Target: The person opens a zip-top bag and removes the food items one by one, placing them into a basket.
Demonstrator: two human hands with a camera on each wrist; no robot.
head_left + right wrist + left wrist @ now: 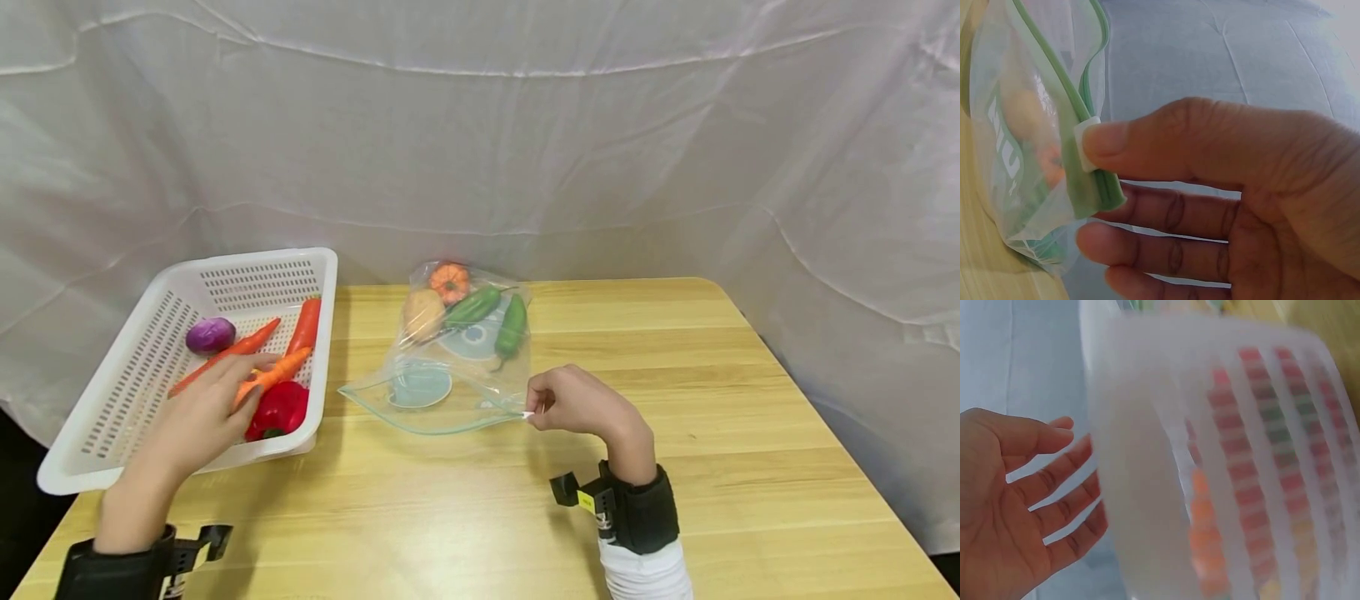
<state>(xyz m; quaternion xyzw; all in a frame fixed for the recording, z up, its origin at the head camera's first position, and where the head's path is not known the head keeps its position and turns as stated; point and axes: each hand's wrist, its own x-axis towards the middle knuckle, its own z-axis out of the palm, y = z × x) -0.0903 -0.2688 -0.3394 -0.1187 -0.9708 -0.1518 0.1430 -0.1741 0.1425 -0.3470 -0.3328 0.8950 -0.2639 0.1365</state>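
My right hand (581, 404) pinches the white slider (1087, 144) at the corner of a clear zip bag (450, 383) between thumb and fingers. The bag's mouth gapes toward me. Inside lie a small orange pumpkin (449, 283), a potato (423, 315) and two green peppers (512, 327). Over the white basket (330, 333) reaches my left hand (198, 412), its fingers spread and loosely bent above an orange carrot (277, 372). In the left wrist view no object shows in that hand (1035, 500); the basket wall hides part of the fingertips.
Also in the basket are a red bell pepper (281, 408), a purple onion-like vegetable (211, 336), and two red-orange carrots or long peppers (305, 327). The wooden table (720, 400) extends to the right, with a pale cloth (480, 150) hanging behind.
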